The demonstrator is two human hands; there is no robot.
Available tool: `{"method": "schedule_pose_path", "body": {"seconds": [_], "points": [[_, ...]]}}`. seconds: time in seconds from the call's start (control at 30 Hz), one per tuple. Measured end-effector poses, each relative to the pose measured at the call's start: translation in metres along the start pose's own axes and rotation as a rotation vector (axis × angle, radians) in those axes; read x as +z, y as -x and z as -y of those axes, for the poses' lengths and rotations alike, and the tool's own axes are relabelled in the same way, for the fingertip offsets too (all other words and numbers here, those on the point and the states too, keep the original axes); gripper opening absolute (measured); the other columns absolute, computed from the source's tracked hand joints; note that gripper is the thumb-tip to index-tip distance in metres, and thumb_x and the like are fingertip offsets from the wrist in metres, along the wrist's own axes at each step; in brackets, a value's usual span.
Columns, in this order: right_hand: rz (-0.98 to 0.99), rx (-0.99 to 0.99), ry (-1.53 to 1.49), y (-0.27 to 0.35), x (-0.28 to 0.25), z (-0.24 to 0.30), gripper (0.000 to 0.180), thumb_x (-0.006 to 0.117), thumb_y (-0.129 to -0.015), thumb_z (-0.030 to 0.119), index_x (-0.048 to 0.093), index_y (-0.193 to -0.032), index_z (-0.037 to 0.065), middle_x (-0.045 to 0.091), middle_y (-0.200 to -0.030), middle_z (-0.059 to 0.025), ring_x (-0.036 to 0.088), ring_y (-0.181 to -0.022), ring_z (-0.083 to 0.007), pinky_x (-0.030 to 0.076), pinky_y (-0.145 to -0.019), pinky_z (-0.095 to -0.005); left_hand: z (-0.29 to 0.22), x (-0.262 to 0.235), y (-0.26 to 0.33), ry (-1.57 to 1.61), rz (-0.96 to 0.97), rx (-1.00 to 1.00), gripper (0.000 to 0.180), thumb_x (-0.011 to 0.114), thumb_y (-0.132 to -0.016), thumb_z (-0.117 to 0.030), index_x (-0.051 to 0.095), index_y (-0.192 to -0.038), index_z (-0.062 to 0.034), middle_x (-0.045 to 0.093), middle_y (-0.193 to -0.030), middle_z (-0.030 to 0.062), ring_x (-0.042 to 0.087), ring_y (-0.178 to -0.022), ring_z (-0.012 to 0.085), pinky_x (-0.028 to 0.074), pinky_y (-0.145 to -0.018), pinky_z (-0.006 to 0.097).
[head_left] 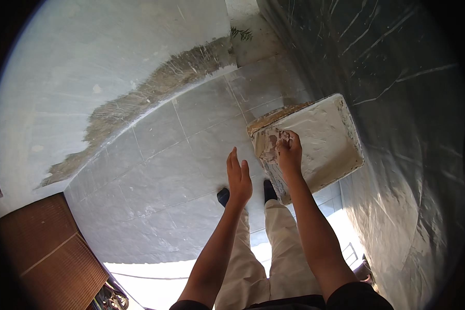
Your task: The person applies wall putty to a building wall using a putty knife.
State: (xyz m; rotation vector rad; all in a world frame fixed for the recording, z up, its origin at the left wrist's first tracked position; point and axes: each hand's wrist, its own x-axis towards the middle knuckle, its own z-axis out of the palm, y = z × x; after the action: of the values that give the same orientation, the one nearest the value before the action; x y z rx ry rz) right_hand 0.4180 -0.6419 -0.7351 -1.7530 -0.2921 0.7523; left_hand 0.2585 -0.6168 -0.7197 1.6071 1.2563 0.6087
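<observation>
My right hand (290, 152) is closed round a plaster-caked trowel (267, 146), over the left end of a rectangular tub (357, 139). Its grip mostly hides the handle, so the trowel's exact shape is hard to make out. Smooth off-white plaster (320, 137) fills much of the tub, and dried plaster crusts its rim. To the left of the tub, my left hand (238, 178) hangs in the air with its fingers stretched out and nothing in it.
Grey tiles (165, 155) cover the floor under my feet. A pale wall (129, 57) with a rough, bare lower band stands ahead and left. Dark plastic sheeting (392, 103) hangs on the right. A brown corrugated panel (51, 253) lies at the lower left.
</observation>
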Motion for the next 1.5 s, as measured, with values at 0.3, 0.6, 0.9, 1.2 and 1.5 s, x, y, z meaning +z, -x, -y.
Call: {"method": "schedule_pose_path", "body": {"seconds": [0.3, 0.6, 0.9, 1.2, 1.5], "points": [[0.166, 0.14, -0.601, 0.033, 0.056, 0.116, 0.033, 0.057, -0.091, -0.002, 0.048, -0.123, -0.002, 0.061, -0.116, -0.0125, 0.061, -0.101, -0.0169, 0.051, -0.088, -0.0317, -0.076, -0.105, -0.04, -0.033, -0.088, 0.218, 0.054, 0.033, -0.105, -0.033, 0.035, -0.144, 0.0046, 0.037, -0.146, 0.0274, 0.035, -0.136, 0.042, 0.026, -0.114, 0.047], [0.407, 0.046, -0.909, 0.094, 0.151, 0.271, 0.029, 0.052, -0.091, -0.006, 0.044, -0.118, 0.001, 0.057, -0.117, -0.0124, 0.063, -0.104, -0.0215, 0.053, -0.09, -0.035, -0.165, -0.241, -0.076, 0.015, -0.308, 0.457, 0.052, 0.033, -0.105, -0.031, 0.037, -0.142, 0.0056, 0.04, -0.142, 0.027, 0.037, -0.134, 0.0421, 0.027, -0.113, 0.047], [0.741, -0.132, -0.911, 0.141, 0.215, 0.386, 0.038, 0.048, -0.091, -0.011, 0.048, -0.127, 0.0, 0.061, -0.121, -0.0124, 0.064, -0.107, -0.0217, 0.054, -0.091, -0.0336, -0.242, -0.358, -0.093, 0.051, -0.477, 0.67, 0.049, 0.033, -0.104, -0.028, 0.038, -0.139, 0.0065, 0.042, -0.14, 0.0259, 0.039, -0.132, 0.041, 0.028, -0.112, 0.047], [0.896, -0.266, -0.955, 0.157, 0.277, 0.488, 0.036, 0.046, -0.091, -0.012, 0.051, -0.125, -0.001, 0.062, -0.12, -0.0127, 0.064, -0.109, -0.0227, 0.054, -0.094, -0.0346, -0.298, -0.451, -0.12, -0.026, -0.605, 0.791, 0.048, 0.035, -0.103, -0.026, 0.038, -0.14, 0.0057, 0.042, -0.141, 0.0247, 0.039, -0.132, 0.0399, 0.028, -0.112, 0.047], [0.985, -0.346, -1.035, 0.157, 0.325, 0.608, 0.038, 0.047, -0.093, -0.009, 0.049, -0.13, -0.002, 0.06, -0.123, -0.0123, 0.062, -0.111, -0.0209, 0.052, -0.096, -0.0352, -0.37, -0.537, -0.185, -0.144, -0.72, 0.959, 0.054, 0.034, -0.104, -0.033, 0.036, -0.142, 0.0048, 0.041, -0.143, 0.0243, 0.037, -0.133, 0.0391, 0.026, -0.112, 0.047]]}}
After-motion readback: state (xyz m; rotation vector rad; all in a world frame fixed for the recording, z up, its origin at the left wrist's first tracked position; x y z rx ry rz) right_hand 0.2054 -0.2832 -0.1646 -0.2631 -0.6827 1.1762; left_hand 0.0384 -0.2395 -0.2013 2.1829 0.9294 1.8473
